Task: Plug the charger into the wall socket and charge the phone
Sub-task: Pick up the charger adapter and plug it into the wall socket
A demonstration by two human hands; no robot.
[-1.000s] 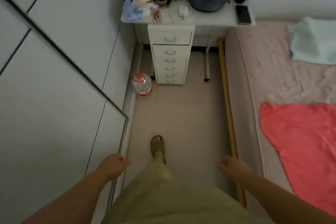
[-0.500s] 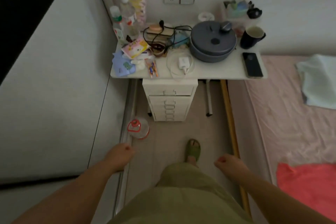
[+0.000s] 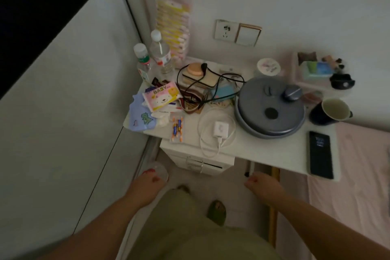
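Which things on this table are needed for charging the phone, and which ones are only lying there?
Needed for the job:
white charger with its coiled cable
wall socket
phone

Only lying about:
grey pot
dark mug
two water bottles
baby wipes pack
batteries

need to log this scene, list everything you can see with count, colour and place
charger: 1, white, desk front, cable coiled around it
phone: 1, black, desk right edge
socket: 1, white, wall above desk, nothing plugged in
switch: 1, white, right of socket
desk: 1, white, against wall
pot: 1, grey, lidded, desk centre
mug: 1, dark, right of pot
bottles: 2, clear, desk back left
wipes: 1 pack, pink, desk left
batteries: 1 pack, left of charger
drawers: 1 unit, white, under desk
bed: 1, pink sheet, right
left hand: low, fingers curled, empty
right hand: low, fingers curled, empty
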